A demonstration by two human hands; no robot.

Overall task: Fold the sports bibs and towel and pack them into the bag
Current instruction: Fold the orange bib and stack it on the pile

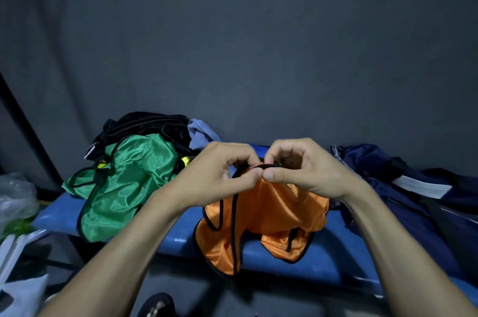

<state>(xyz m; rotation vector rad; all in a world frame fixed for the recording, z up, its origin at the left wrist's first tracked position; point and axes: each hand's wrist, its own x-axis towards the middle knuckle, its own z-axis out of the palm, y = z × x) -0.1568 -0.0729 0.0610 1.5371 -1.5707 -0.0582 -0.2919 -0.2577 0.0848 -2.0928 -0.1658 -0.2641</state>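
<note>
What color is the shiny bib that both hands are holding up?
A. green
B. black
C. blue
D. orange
D: the left hand and the right hand both pinch the black-trimmed top edge of the orange bib, which hangs down over the blue bench; the green bib lies untouched to the left.

Changing room: blue bench point(323, 257), kit heaped, dark wall point(232, 32).
</note>
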